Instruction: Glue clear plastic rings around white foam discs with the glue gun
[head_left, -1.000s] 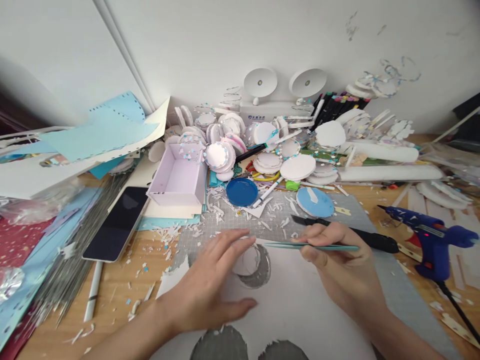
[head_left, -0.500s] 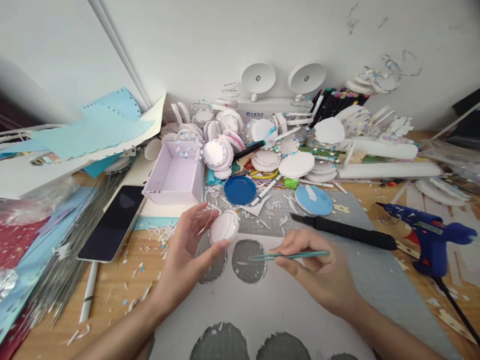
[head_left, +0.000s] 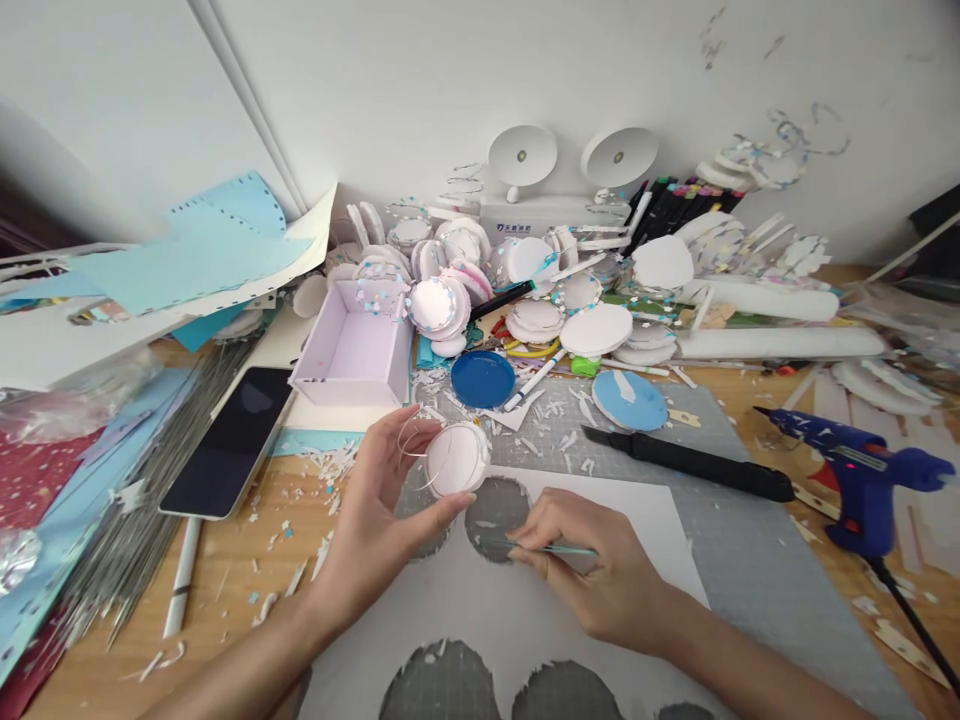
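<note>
Between the thumb and fingers of my left hand is a small white foam disc, tilted toward me. A thin curl of wire or strip loops out from its left side, by my fingertips. My right hand is closed on a pair of teal tweezers, whose tips point left and are hard to make out. Beneath both hands lies a white foam sheet with several round holes cut through it. The tweezers' tips are over one of these holes, below the disc.
A grey cutting mat carries a black utility knife, a blue lid and a blue disc. A blue glue gun lies right; a phone and lilac box stand left. Many white discs pile behind.
My right hand has moved left and slightly down, bringing the tweezers nearer the disc. The disc in my left hand has turned a little, and its thin loop shows more clearly.
</note>
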